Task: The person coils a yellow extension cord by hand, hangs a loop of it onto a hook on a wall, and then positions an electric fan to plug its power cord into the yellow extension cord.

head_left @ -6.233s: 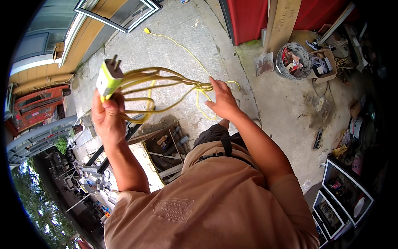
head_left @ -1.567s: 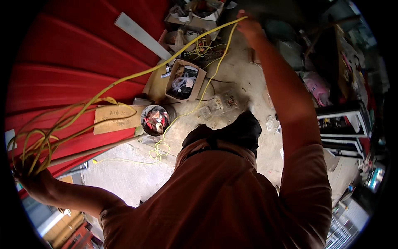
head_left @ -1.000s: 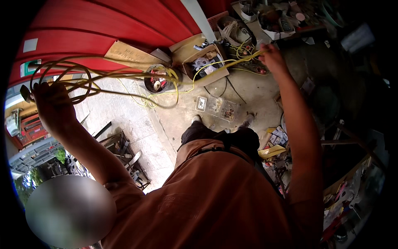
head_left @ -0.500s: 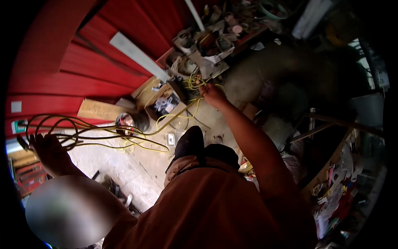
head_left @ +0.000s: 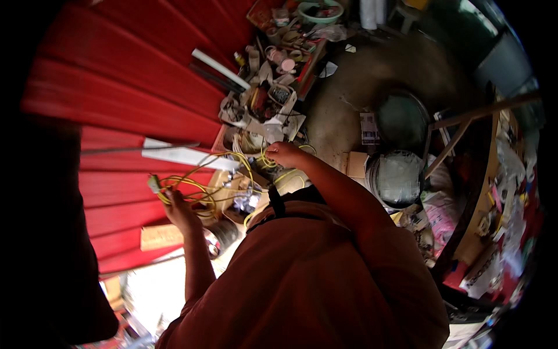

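Closest is the person's brown shirt [head_left: 302,279], which fills the bottom of the view. Both arms reach up from it. The left hand [head_left: 180,212] is closed around a bunch of loops of yellow cord [head_left: 192,192], and the cord's pale plug [head_left: 154,183] sticks out just beside that hand. The cord runs across to the right hand [head_left: 283,154], whose fingers are curled shut, pinching it. Under the cord sits an open cardboard box [head_left: 232,195]. Farther off is a red metal wall [head_left: 116,99] with a white strip [head_left: 186,156] leaning on it. A pile of junk [head_left: 273,87] lies on the ground beyond.
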Tool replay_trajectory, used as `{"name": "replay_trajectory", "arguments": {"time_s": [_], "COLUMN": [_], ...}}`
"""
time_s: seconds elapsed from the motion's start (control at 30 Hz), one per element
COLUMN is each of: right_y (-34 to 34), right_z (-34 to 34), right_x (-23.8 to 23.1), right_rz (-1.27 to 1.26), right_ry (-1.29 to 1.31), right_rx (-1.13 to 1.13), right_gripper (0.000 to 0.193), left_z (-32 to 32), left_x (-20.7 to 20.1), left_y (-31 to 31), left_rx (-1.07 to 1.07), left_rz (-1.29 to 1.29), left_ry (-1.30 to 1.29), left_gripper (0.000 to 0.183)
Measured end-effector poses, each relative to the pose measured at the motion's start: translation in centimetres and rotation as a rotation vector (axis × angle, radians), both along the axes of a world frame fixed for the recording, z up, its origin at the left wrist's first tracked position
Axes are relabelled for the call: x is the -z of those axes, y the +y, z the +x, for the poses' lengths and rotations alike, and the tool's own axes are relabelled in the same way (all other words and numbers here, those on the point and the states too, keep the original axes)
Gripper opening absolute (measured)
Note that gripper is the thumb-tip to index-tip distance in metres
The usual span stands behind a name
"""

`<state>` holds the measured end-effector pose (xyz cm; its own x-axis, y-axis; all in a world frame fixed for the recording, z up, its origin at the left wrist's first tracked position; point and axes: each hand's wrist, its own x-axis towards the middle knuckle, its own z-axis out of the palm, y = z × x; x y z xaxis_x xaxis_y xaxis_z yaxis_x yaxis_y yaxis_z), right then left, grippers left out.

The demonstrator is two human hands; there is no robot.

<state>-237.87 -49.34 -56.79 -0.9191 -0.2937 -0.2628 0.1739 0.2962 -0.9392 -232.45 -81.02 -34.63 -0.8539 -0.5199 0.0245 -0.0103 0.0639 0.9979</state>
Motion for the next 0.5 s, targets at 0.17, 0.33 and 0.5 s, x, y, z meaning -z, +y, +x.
{"name": "replay_trajectory", "arguments": {"time_s": [0.17,0.33,0.5], "right_y": [1.7,5.4,8.6], "right_z": [-2.8,-4.8,-8.9], "right_x": [-5.6,-11.9,-13.6], "right_rz": [-0.002,-0.306,-0.402], "right_ry": [0.139,0.185,0.197], "right_rx": [0.089,0.232,0.234], "right_gripper": [0.044,0.038,0.041], "left_z": [-4.6,-8.8,-13.7], "left_x": [3.2,1.5,1.5], "left_y": [3.4,10.8,16.8], "left_rx": [0.244,0.530,0.688], "left_rz": [-0.122,-0.320,-0.364], "left_ry": [-0.093,-0.157,-0.158], "left_gripper": [0.018,0.024,0.026]}}
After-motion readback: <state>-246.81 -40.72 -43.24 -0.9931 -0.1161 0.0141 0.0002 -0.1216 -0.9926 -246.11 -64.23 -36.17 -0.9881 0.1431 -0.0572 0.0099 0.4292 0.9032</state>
